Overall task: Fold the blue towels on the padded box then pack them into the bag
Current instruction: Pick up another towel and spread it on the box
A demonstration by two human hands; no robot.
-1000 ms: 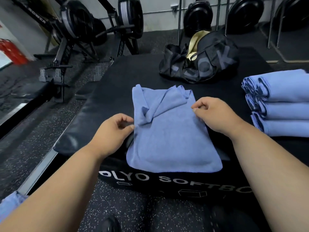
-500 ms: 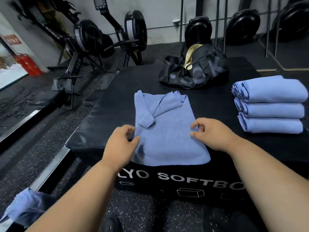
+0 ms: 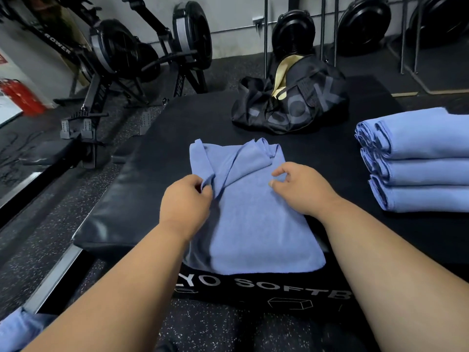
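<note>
A blue towel (image 3: 253,224) lies on the black padded box (image 3: 142,199), its near edge hanging over the box's front and its far end rumpled with folded-over corners. My left hand (image 3: 187,199) pinches the towel's left edge at a crease. My right hand (image 3: 302,186) sits on the towel's right side, fingers curled, thumb and fingertips at the cloth. Three folded blue towels (image 3: 418,161) are stacked on the box at the right. The black bag (image 3: 291,102) stands open at the box's far side, showing a yellow lining.
Rowing machines (image 3: 114,52) stand on the floor to the left and behind. Weight plates on racks (image 3: 363,24) line the back wall. More blue cloth (image 3: 12,331) lies on the floor at the bottom left. A red extinguisher (image 3: 20,97) is at the far left.
Both hands have shifted along the towel's side edges toward its far end, and the left hand has gathered a crease of cloth. The view has tilted slightly.
</note>
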